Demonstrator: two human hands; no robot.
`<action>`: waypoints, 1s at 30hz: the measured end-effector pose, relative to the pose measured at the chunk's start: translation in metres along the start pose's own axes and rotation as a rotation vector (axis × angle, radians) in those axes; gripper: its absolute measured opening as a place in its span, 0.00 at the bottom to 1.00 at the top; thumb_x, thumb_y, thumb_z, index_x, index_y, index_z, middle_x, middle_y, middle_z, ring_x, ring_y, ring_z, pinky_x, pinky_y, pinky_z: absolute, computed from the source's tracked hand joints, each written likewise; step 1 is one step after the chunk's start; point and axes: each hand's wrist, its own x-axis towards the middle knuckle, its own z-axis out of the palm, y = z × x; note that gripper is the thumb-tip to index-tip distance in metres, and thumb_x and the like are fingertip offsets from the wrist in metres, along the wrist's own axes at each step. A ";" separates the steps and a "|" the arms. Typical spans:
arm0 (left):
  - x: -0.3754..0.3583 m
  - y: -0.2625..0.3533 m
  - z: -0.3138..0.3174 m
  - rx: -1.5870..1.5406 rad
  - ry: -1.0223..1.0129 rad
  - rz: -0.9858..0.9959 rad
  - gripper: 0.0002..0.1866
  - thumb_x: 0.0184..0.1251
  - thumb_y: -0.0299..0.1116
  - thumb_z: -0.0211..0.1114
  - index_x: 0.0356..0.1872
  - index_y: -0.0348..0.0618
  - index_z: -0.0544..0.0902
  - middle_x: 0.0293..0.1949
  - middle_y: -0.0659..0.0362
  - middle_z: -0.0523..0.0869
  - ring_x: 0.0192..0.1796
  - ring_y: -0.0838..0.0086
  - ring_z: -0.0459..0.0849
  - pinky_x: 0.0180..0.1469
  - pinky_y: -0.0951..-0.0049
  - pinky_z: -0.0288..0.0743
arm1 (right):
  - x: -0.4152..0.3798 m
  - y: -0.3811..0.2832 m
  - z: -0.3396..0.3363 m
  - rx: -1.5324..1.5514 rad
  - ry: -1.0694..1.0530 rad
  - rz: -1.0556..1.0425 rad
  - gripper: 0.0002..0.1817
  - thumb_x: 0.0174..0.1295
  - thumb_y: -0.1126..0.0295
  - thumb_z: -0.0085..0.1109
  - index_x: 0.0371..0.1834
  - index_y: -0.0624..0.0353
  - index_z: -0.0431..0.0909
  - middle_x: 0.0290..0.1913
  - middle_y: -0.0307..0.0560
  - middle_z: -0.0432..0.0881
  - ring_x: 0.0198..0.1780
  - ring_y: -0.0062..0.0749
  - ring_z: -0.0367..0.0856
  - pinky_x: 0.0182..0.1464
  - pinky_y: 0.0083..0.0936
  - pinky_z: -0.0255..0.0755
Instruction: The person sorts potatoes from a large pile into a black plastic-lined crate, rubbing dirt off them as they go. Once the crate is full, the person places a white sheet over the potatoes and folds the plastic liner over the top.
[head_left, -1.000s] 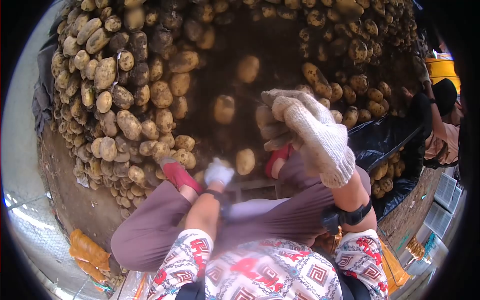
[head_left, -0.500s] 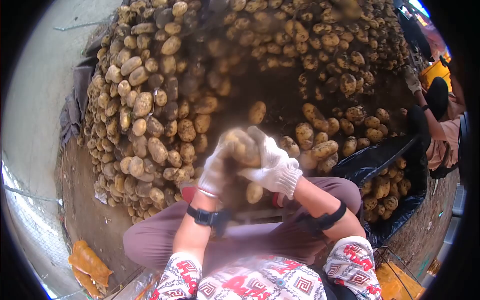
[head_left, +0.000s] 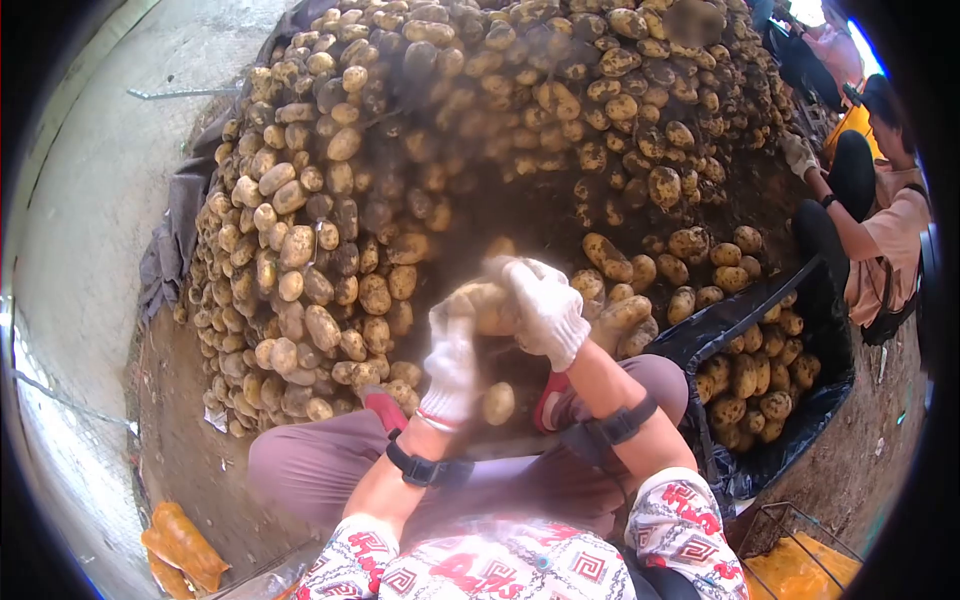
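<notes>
While both gloved hands meet before the potato heap (head_left: pixel 420 180), my right hand (head_left: pixel 545 310) and left hand (head_left: pixel 452 360) clasp one potato (head_left: pixel 485 305).

Both gloved hands, left hand (head_left: pixel 452 352) and right hand (head_left: pixel 545 308), grip one potato (head_left: pixel 487 305); potato heap (head_left: pixel 420 170) behind.

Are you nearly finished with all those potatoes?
Not nearly. The black bag already holds a layer of potatoes. Both gloved hands, left hand and right hand, are around one potato. The big pile is still huge, so most are left.
</notes>
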 end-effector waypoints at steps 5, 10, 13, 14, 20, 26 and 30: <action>0.026 0.024 -0.021 -1.038 -0.133 -0.710 0.34 0.75 0.42 0.70 0.74 0.35 0.70 0.63 0.47 0.81 0.61 0.58 0.84 0.60 0.67 0.85 | -0.011 -0.030 -0.005 0.231 0.071 0.233 0.26 0.65 0.51 0.66 0.60 0.57 0.85 0.48 0.50 0.86 0.46 0.35 0.85 0.48 0.33 0.80; 0.030 -0.018 -0.029 -0.642 -0.037 -0.563 0.31 0.77 0.36 0.67 0.75 0.36 0.70 0.63 0.43 0.82 0.61 0.56 0.85 0.63 0.64 0.82 | -0.016 -0.022 0.003 -0.449 -0.201 -0.362 0.43 0.57 0.44 0.74 0.72 0.53 0.71 0.64 0.60 0.79 0.62 0.56 0.83 0.63 0.44 0.78; 0.025 -0.011 -0.037 -0.315 -0.036 -0.338 0.24 0.79 0.31 0.65 0.71 0.35 0.74 0.60 0.46 0.84 0.57 0.61 0.87 0.62 0.67 0.81 | -0.021 -0.025 0.006 -0.614 -0.310 -0.152 0.44 0.57 0.43 0.75 0.70 0.56 0.68 0.64 0.62 0.78 0.62 0.58 0.82 0.62 0.46 0.78; 0.024 -0.003 -0.040 -0.209 -0.029 -0.247 0.21 0.79 0.29 0.64 0.68 0.35 0.75 0.58 0.47 0.85 0.56 0.64 0.88 0.61 0.68 0.81 | -0.021 -0.022 0.008 -0.652 -0.286 -0.179 0.44 0.57 0.42 0.74 0.69 0.58 0.68 0.63 0.62 0.79 0.62 0.58 0.82 0.61 0.46 0.78; 0.026 0.008 -0.032 -0.525 0.055 -0.454 0.15 0.81 0.28 0.62 0.63 0.38 0.78 0.55 0.55 0.86 0.56 0.75 0.85 0.59 0.75 0.80 | -0.021 -0.028 0.014 -0.792 -0.264 -0.256 0.39 0.60 0.44 0.71 0.63 0.64 0.71 0.55 0.61 0.83 0.56 0.58 0.84 0.57 0.47 0.80; 0.005 -0.040 -0.033 0.212 -0.058 -0.142 0.21 0.80 0.28 0.61 0.70 0.38 0.75 0.62 0.54 0.85 0.62 0.69 0.82 0.66 0.67 0.77 | -0.011 0.013 0.043 -0.831 -0.125 -0.570 0.31 0.65 0.52 0.64 0.62 0.65 0.72 0.52 0.61 0.84 0.52 0.55 0.86 0.52 0.47 0.81; 0.021 -0.017 -0.033 -0.207 0.032 -0.463 0.17 0.84 0.39 0.55 0.62 0.44 0.84 0.58 0.53 0.88 0.58 0.64 0.87 0.63 0.69 0.80 | -0.026 -0.028 0.023 -0.599 -0.200 -0.304 0.32 0.66 0.57 0.63 0.68 0.65 0.70 0.53 0.60 0.83 0.53 0.56 0.85 0.53 0.48 0.80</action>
